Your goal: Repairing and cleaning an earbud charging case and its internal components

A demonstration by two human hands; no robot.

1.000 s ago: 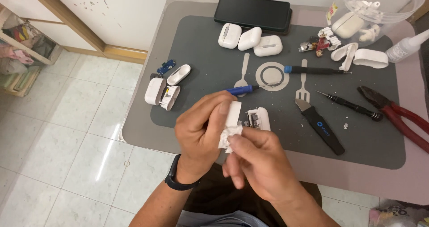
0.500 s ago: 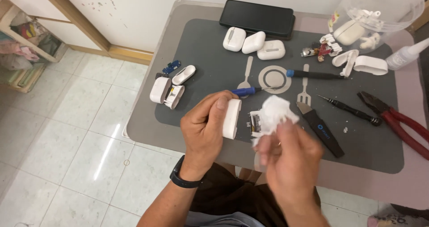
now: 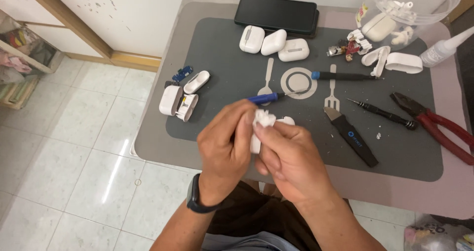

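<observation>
earbud case shell [image 3: 255, 143] pinched in left hand [image 3: 224, 149], wiped with white tissue [image 3: 264, 117] gripped by right hand [image 3: 291, 159], centre frame; best rubbed gently, held firm.

Counted 3 closed white earbud cases [image 3: 274, 42] at approx. 12 o'clock on the mat, 2 blue-handled screwdrivers [image 3: 340, 75] – one mid-mat, one at 1 o'clock – plus 1 black screwdriver [image 3: 382, 113], 1 red pliers [image 3: 439, 127] at 3 o'clock, 1 black phone [image 3: 275, 15], 1 glue bottle [image 3: 444, 48].
</observation>
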